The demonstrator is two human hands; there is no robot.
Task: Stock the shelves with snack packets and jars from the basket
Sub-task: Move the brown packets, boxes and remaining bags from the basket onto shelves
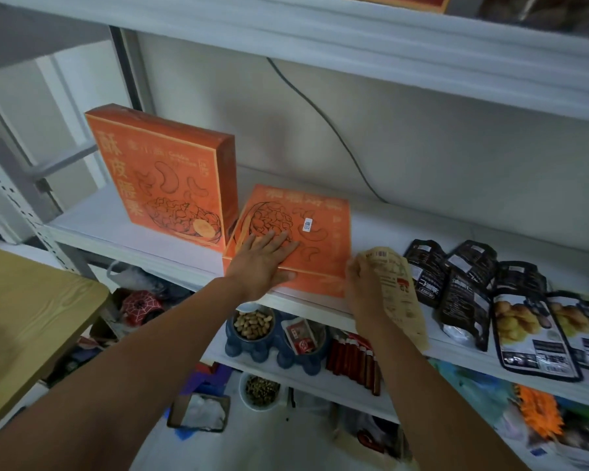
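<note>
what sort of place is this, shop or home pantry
Likely a small snack shop or its stockroom: white metal shelving holds orange cashew boxes and a row of black snack pouches, and the right hand grips a tan snack packet.

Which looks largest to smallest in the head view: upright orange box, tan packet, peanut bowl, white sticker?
upright orange box
tan packet
peanut bowl
white sticker
The bowl sits farther away, so its rank is tentative.
</note>
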